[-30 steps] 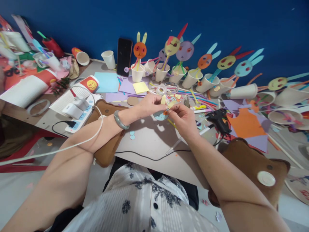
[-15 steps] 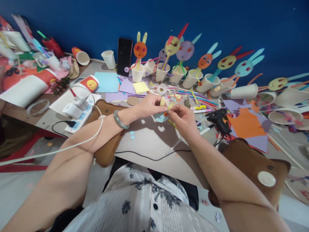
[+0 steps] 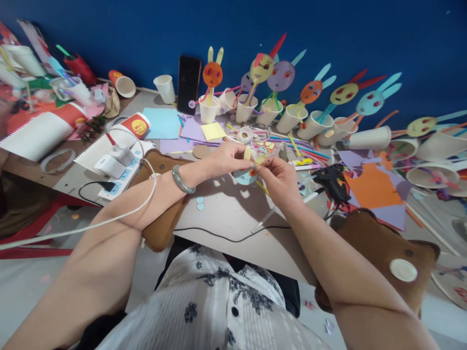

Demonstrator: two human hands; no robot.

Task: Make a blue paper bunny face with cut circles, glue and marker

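Between my two hands is a light-blue round paper rabbit face (image 3: 244, 178) with yellow paper ears and an orange eye at its right side. My left hand (image 3: 233, 158) is closed, pinching it by its upper left beside the upright yellow ear (image 3: 247, 153). At the upper right edge, the thumb and finger of my right hand (image 3: 280, 179) pinch the face near the orange eye. My fingertips partly hide the second ear. A yellow strip (image 3: 261, 187) slants down below the face. Two small blue paper circles (image 3: 200, 203) lie on the table nearer to me.
Along the blue wall stand several paper cups with rabbit figures (image 3: 212, 75). A black glue gun (image 3: 332, 184) lies right of my hands. Left are a power strip (image 3: 126, 172) and a white cable (image 3: 109, 221) crossing my left arm. A phone (image 3: 188, 85) leans at the back.
The blue face has tipped slightly, so more of it and of its yellow ears shows between my fingers. Both hands stay in nearly the same place.
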